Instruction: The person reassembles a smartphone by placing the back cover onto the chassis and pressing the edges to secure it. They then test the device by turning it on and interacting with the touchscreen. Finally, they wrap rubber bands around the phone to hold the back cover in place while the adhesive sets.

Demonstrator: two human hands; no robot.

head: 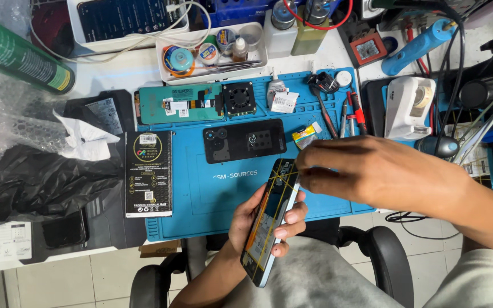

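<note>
Blue mat (212, 211) on cluttered white bench; left hand (258, 219) fingers clamped on phone (272, 219).

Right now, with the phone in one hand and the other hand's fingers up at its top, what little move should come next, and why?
Probably a gentle pull on a yellow band. The left hand cradles the opened phone on edge over the lap, with yellow bands stretched around it, and the right hand has its fingers right at the top end where the bands cross. Slipping one off there looks easiest.
</note>
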